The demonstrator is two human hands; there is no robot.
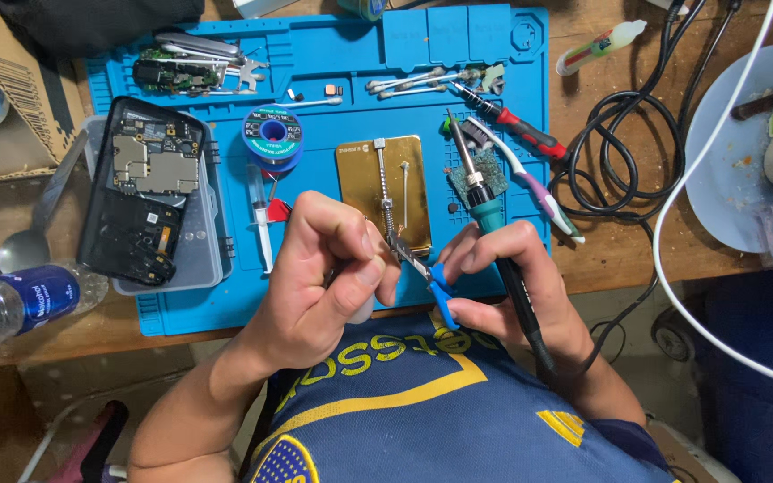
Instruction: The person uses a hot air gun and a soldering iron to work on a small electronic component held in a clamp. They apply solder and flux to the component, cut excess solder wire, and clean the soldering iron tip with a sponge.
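Over the front edge of the blue repair mat (225, 304), the left hand (315, 286) pinches small blue-handled tweezers (427, 277), while the right hand (512, 286) holds a soldering iron (485, 210) with its tip pointing away over the mat. Beyond them lies a gold metal plate (360, 179), a solder spool (272, 134) and an opened phone (140, 188) on a grey tray (216, 241), all on the wooden desk (619, 241).

The person wears a dark navy jersey (422, 411) with short sleeves, so both forearms are bare. Yellow block lettering runs across the chest, and beneath it a yellow band forms an angular line over the fabric. A round crest edged in yellow sits low on the front, and 1 small yellow striped patch marks the sleeve by the right arm. No gloves, rings or watch show.
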